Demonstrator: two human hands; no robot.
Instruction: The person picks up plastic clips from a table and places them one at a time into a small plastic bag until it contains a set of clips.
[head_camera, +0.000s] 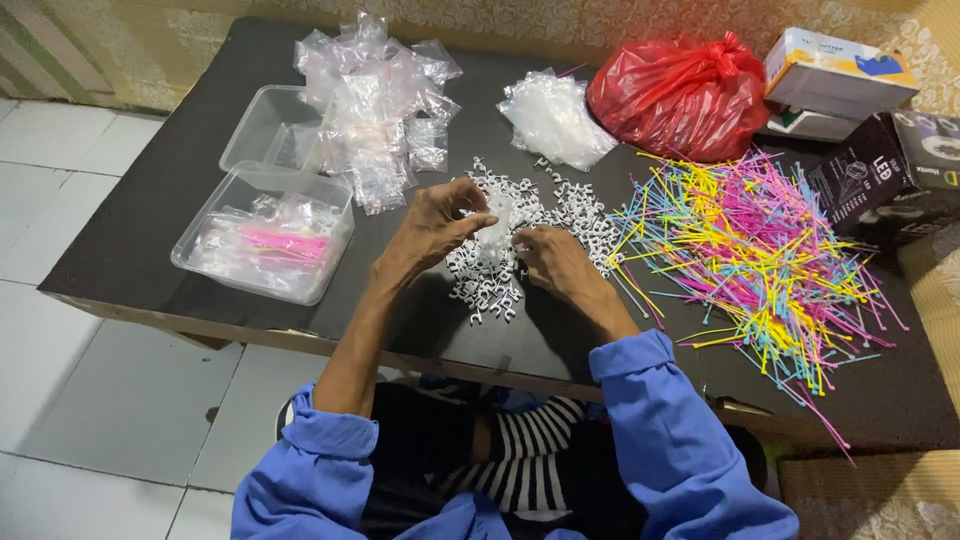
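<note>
A person in a blue jacket with pushed-up sleeves leans over a dark worktop (150, 230), both hands meeting above a heap of small white clips (500, 255) spread across its middle. The left hand (435, 222) is raised a little over the heap, its fingers (478, 222) pinched together on a small clear plastic bag (497, 228) that hangs just beside them, over the clips. The right hand (555, 262) rests low on the heap, its fingers curled in among the clips; whether they are closed on a clip cannot be told, since the knuckles hide the tips. To the right of the hands lies a wide scatter of coloured cable ties (760, 255), pink, yellow, blue and green, touching the edge of the white heap. Behind the clips sits a bundle of empty clear bags (555, 120), and next to it a knotted red plastic bag (680, 95). At the far left stands a pile of filled small bags (375, 100), partly spilling into an open clear container (255, 125). Nearer the person, a second clear container (200, 255) holds packed bags with pink ties inside. Cardboard boxes (840, 75) stand at the far right corner of the worktop, above a white tiled floor (60, 400).
</note>
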